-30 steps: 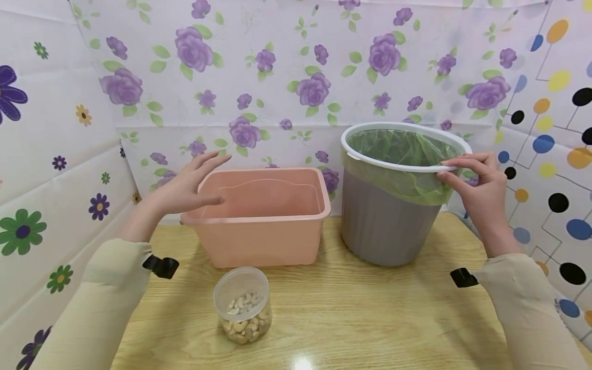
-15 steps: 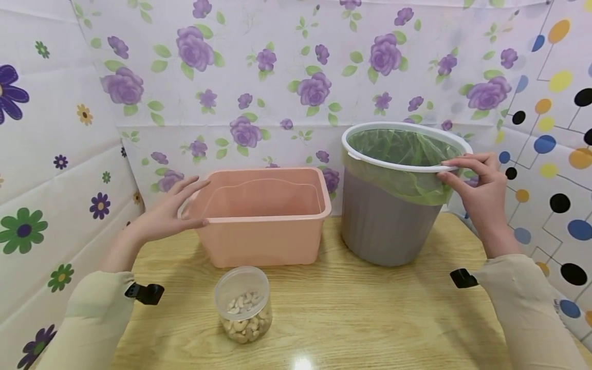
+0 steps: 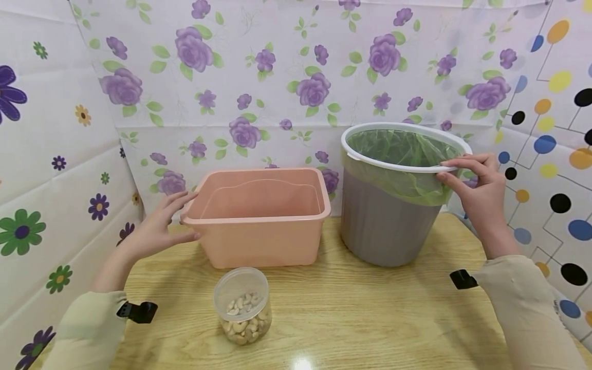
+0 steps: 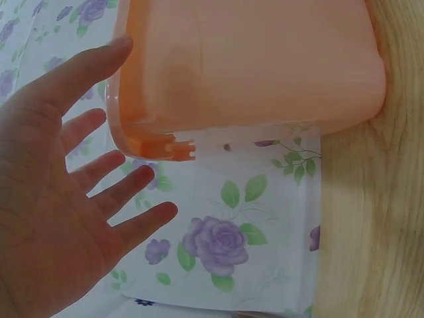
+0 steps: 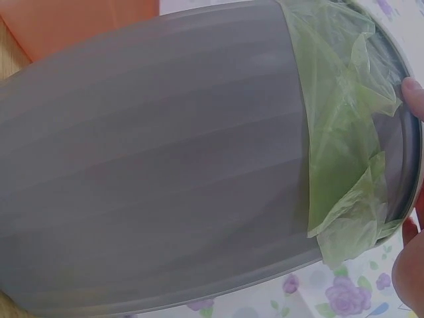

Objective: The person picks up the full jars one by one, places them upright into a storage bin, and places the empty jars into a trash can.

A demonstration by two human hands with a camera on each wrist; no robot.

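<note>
My left hand [image 3: 154, 228] is at the left end of a pink plastic basin [image 3: 263, 241], fingers spread and straight. In the left wrist view its thumb [image 4: 99, 66] lies by the basin's rim [image 4: 114, 99]; whether it touches is hard to tell. My right hand [image 3: 483, 192] pinches the white rim [image 3: 407, 168] of a grey trash can [image 3: 388, 221] between thumb and fingers. A green trash bag [image 5: 344, 132] lines the can and folds over its outside. Only parts of the right fingers show in the right wrist view.
A clear round jar [image 3: 243, 306] of cashews stands in front of the basin on the wooden table [image 3: 351, 313]. Flowered sheets [image 3: 277, 67] hang behind and at the left, and a dotted sheet [image 3: 550, 169] at the right. The can stands close to the back sheet.
My left hand has moved down and to the left, from over the basin to beside its left rim. The right hand, trash can, basin and jar have stayed in place.
</note>
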